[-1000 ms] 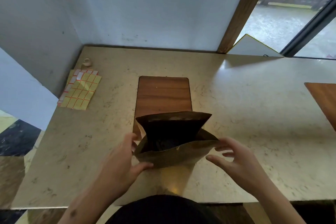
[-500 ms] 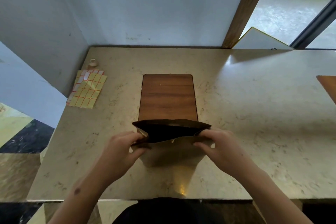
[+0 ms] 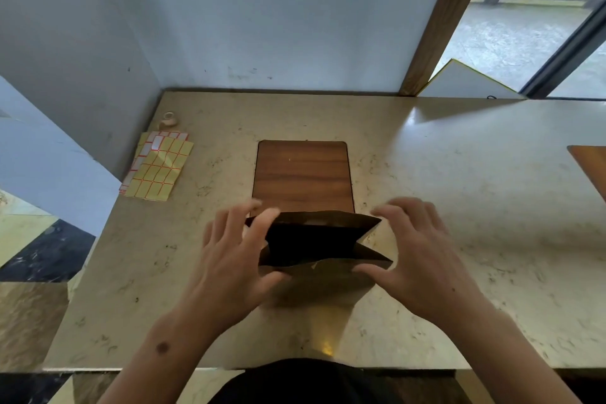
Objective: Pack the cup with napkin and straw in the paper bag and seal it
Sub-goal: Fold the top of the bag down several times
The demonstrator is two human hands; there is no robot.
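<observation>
A brown paper bag [image 3: 314,282] stands upright on the marble counter [image 3: 459,207] close to me, its mouth spread open and its inside dark. The right gusset is creased inward. My left hand [image 3: 229,259] wraps the bag's left side, fingers over the back corner and thumb on the front edge. On the other side, my right hand [image 3: 419,259] hovers with fingers spread; its thumb touches the front right corner. No cup, napkin or straw shows; the bag's contents are hidden.
A dark wooden board [image 3: 303,174] lies just behind the bag. Yellow sticker sheets [image 3: 157,167] and a small tape roll [image 3: 169,120] sit at the back left by the wall. Another wooden board [image 3: 590,164] pokes in at the right edge.
Half a second ago both hands pinched the bag's mouth nearly flat. Now the mouth has sprung wide open and both hands have spread out to the bag's sides.
</observation>
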